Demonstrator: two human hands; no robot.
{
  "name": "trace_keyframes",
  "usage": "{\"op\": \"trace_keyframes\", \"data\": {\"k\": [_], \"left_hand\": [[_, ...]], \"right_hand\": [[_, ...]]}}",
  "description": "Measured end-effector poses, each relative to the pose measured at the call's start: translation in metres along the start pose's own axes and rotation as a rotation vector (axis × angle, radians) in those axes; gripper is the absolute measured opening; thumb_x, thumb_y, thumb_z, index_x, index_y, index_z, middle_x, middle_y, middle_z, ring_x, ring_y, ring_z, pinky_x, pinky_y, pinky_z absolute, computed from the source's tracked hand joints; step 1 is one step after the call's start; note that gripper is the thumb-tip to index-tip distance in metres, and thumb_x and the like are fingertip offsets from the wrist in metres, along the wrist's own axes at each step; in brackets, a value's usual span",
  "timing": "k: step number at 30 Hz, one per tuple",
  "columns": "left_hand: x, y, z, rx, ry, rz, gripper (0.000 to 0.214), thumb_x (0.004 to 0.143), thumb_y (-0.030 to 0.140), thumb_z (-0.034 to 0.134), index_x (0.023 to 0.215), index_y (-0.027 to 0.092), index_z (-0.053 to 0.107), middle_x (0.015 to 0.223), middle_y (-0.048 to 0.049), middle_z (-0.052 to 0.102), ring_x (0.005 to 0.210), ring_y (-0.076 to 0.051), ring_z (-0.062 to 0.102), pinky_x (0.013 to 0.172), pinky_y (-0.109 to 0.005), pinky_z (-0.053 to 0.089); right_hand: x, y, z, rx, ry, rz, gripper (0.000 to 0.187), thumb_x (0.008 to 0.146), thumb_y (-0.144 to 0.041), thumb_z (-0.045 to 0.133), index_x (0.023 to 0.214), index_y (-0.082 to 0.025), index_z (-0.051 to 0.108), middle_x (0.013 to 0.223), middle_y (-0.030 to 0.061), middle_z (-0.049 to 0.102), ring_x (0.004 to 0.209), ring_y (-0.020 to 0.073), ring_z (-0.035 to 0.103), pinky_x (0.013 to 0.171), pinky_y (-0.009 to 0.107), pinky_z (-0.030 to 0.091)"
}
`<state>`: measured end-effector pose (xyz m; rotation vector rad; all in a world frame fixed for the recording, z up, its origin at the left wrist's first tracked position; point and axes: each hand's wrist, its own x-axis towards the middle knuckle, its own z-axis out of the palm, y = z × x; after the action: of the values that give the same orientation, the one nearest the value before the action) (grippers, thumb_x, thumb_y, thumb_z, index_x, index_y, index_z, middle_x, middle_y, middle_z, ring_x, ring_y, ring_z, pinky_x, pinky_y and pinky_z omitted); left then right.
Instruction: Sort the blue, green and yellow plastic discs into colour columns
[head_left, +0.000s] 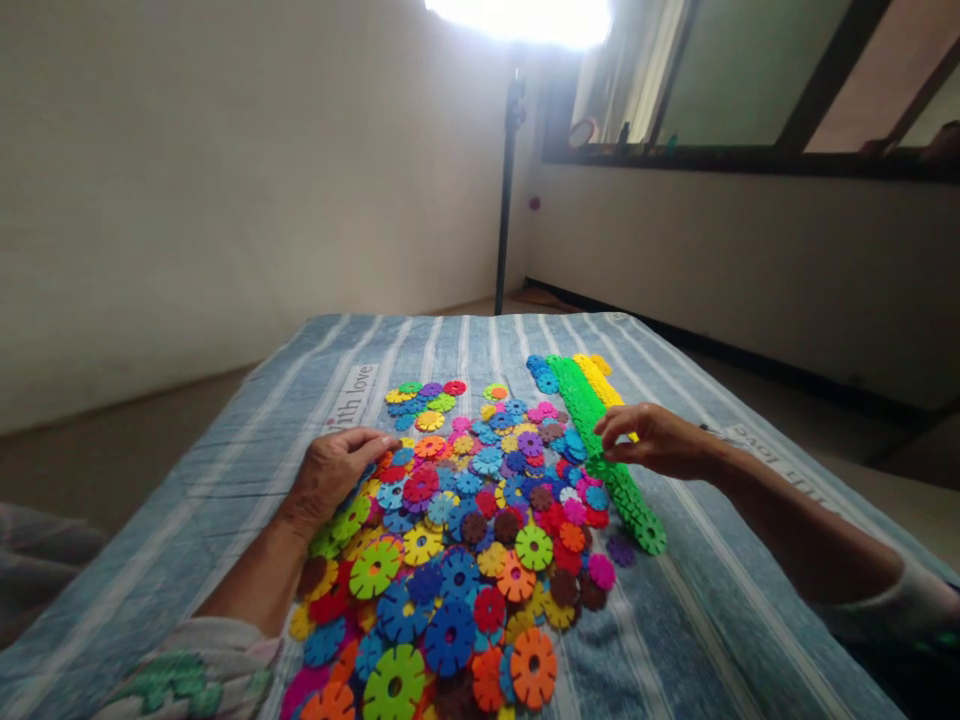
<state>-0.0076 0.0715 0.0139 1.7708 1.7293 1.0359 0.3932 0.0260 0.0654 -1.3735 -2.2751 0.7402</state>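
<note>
Notched plastic discs (450, 636) in many colours and sizes lie in a loose heap between my hands. My left hand (341, 468) rests at the heap's upper left edge, thumb and fingertips close together on the discs; what they hold, if anything, is too small to make out. My right hand (651, 440) hovers over a long row of overlapping green discs (581, 395), its fingers curled into a pinch. At those fingertips a green notched disc (597, 466) sticks out past the row's left side.
Beside the green row runs a yellow row of discs (598, 378), partly behind my right hand. A few blue discs (544, 375) lie at its far left. A striped blue cloth (247, 480) covers the table. Behind stands a lit lamp on a pole (506, 200).
</note>
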Motion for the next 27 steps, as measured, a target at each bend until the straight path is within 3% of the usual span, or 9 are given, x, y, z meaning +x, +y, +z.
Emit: {"op": "trace_keyframes", "data": {"k": [4,9,15,20,27], "left_hand": [[0.001,0.002,0.000,0.039,-0.006,-0.007,0.032,0.064,0.046,0.060,0.075,0.019,0.074,0.074,0.0011,0.074,0.079,-0.021,0.063,0.074,-0.024,0.045],[-0.001,0.008,-0.001,0.057,-0.017,-0.028,0.035,0.065,0.046,0.060,0.079,0.017,0.075,0.082,-0.0003,0.074,0.087,-0.022,0.063,0.082,-0.025,0.044],[-0.001,0.008,-0.002,0.053,-0.013,-0.003,0.031,0.065,0.045,0.061,0.076,0.019,0.074,0.083,0.0005,0.075,0.089,-0.023,0.064,0.083,-0.026,0.044],[-0.001,0.004,-0.001,0.051,-0.008,0.023,0.028,0.066,0.044,0.062,0.075,0.020,0.074,0.078,0.0026,0.075,0.084,-0.021,0.064,0.081,-0.025,0.045],[-0.003,0.005,-0.001,0.017,0.017,0.016,0.029,0.064,0.046,0.062,0.071,0.021,0.074,0.074,0.0004,0.074,0.078,-0.021,0.064,0.073,-0.025,0.047]], "right_hand": [[-0.046,0.003,0.004,-0.005,-0.072,0.054,0.011,0.076,-0.017,0.063,0.067,-0.020,0.068,0.096,0.0037,0.067,0.092,0.0171,0.061,0.086,0.033,0.045],[-0.068,0.000,0.009,-0.041,-0.114,0.096,0.015,0.077,-0.013,0.060,0.067,-0.020,0.069,0.100,0.0050,0.066,0.093,0.0179,0.061,0.085,0.032,0.045],[-0.072,0.008,0.014,-0.091,-0.132,0.098,0.017,0.071,-0.006,0.061,0.067,-0.020,0.069,0.097,0.0043,0.066,0.090,0.0175,0.060,0.084,0.031,0.044],[-0.070,0.013,0.014,-0.119,-0.095,0.116,0.013,0.076,-0.014,0.061,0.069,-0.020,0.070,0.095,0.0059,0.067,0.088,0.0187,0.061,0.082,0.033,0.044],[-0.043,0.010,0.014,-0.096,-0.039,0.066,0.013,0.080,-0.023,0.059,0.073,-0.020,0.069,0.083,0.0037,0.068,0.078,0.0157,0.061,0.076,0.030,0.045]]}}
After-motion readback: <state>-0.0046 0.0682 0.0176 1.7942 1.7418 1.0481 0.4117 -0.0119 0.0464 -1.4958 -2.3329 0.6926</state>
